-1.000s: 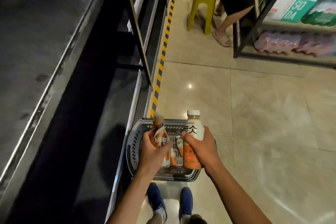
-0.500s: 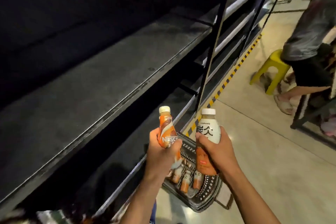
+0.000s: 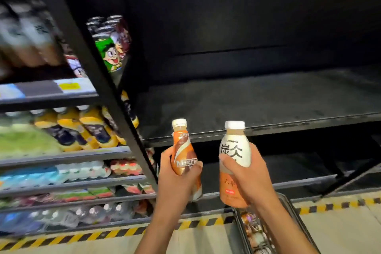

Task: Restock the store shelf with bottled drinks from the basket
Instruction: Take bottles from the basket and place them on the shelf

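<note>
My left hand (image 3: 175, 187) grips an orange Nescafe bottle (image 3: 183, 148) with a white cap, held upright. My right hand (image 3: 251, 177) grips a larger white and orange bottle (image 3: 234, 163) with black characters, also upright. Both bottles are raised in front of the edge of a bare dark shelf board (image 3: 257, 105). The dark basket (image 3: 288, 212) stands on the floor at the lower right, under my right forearm, with several small bottles (image 3: 255, 233) inside.
A black slanted upright post (image 3: 107, 88) divides the bare bay from stocked shelves on the left with cans (image 3: 111, 47), yellow-capped bottles (image 3: 82, 128) and wrapped water packs (image 3: 78, 171). A yellow-black hazard stripe (image 3: 103, 235) runs along the floor.
The view swung left and up from the aisle floor to face the shelves. Both hands rose with their bottles from above the basket to shelf height.
</note>
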The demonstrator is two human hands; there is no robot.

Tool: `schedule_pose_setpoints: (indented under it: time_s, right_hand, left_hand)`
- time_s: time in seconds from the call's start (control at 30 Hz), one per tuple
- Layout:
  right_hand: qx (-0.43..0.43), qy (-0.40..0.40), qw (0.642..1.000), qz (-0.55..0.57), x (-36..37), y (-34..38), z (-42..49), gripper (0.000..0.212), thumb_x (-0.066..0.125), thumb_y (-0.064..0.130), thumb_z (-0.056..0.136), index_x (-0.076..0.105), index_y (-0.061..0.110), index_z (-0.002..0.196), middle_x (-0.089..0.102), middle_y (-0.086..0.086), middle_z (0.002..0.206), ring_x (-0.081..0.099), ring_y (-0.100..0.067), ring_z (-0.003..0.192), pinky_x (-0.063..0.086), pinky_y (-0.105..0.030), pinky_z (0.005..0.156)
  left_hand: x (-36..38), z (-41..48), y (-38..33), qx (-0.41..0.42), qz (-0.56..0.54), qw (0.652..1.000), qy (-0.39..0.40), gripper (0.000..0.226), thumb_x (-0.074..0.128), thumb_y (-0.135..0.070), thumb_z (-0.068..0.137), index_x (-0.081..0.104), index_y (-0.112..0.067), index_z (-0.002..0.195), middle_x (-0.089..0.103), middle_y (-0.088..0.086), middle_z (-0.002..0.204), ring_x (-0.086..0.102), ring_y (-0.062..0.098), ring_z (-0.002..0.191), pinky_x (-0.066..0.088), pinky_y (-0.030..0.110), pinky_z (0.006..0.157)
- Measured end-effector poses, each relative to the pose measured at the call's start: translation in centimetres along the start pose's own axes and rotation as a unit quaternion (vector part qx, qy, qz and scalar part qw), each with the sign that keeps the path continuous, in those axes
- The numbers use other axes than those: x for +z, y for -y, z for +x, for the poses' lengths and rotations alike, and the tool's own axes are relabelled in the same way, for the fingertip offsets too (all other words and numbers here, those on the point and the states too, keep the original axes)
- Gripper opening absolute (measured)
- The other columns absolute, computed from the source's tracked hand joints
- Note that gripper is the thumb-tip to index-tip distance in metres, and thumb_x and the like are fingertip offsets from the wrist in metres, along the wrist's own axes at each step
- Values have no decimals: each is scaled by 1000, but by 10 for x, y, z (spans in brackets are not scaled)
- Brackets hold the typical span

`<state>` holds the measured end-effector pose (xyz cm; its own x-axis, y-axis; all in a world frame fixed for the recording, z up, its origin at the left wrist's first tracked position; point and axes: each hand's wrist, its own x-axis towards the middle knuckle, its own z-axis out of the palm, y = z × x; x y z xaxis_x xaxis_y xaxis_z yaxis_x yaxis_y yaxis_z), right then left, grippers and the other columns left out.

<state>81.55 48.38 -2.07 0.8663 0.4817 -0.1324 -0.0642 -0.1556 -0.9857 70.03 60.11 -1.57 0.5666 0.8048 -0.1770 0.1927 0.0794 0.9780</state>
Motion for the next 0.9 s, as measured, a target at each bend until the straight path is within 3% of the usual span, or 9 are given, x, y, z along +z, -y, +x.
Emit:
schedule_pose_setpoints:
  time_s: [0.13,0.3,0.37,0.43,0.6,0.67,0.73,0.9]
  right_hand:
    - [-12,103,995,7,87,24,-19,32,79,29,78,58,33,102,70,10,88,69,-10,81,54,-25,64]
    - [-34,188,981,17,199,48,-59,36,79,22,79,57,32,107,69,2,95,69,-3,73,52,-18,55]
    - [-44,210,976,27,241,56,-76,37,80,20,79,59,31,107,70,0,94,70,-8,74,58,-29,57]
    - [-55,223,973,26,281,63,-90,37,83,24,78,60,33,106,71,1,94,71,-19,83,61,-46,73]
    - [-89,231,968,53,364,86,-116,37,82,21,77,59,29,105,70,0,92,68,-13,77,56,-32,65]
    - [-98,235,965,58,385,97,-121,36,81,20,78,59,29,105,70,0,89,68,-13,74,55,-30,61]
    - [-113,239,963,46,403,108,-122,34,81,23,78,59,28,104,69,-1,88,67,-15,72,54,-32,61]
    - [-150,232,960,47,442,146,-110,33,81,24,78,60,29,102,69,1,88,65,-10,70,52,-33,62]
  left_hand:
    - [-91,-2,-6,8,-30,994,-101,46,78,-23,82,50,-38,115,66,-4,99,67,11,84,57,34,76]
    - [-205,-11,-5,29,-42,983,-176,47,77,-16,83,49,-35,116,65,-3,95,65,2,73,50,17,61]
    - [-250,-16,-4,41,-34,979,-196,48,77,-15,83,48,-31,119,64,-2,95,64,-5,66,47,9,54]
    - [-294,-18,-6,53,-27,976,-210,49,76,-15,84,47,-29,121,64,-2,95,63,-6,66,46,7,53]
    - [-385,-10,-16,88,-11,968,-234,53,78,-21,82,45,-32,121,64,-6,97,63,-5,70,48,18,61]
    - [-413,-4,-26,110,-9,966,-235,53,78,-19,82,46,-28,123,64,-5,96,64,-5,69,49,15,61]
    - [-435,5,-37,127,-4,965,-229,52,77,-18,83,45,-28,124,65,-5,97,63,-6,69,48,12,61]
    - [-479,45,-71,172,2,963,-205,50,78,-25,82,45,-30,120,65,-2,99,64,0,74,50,23,70]
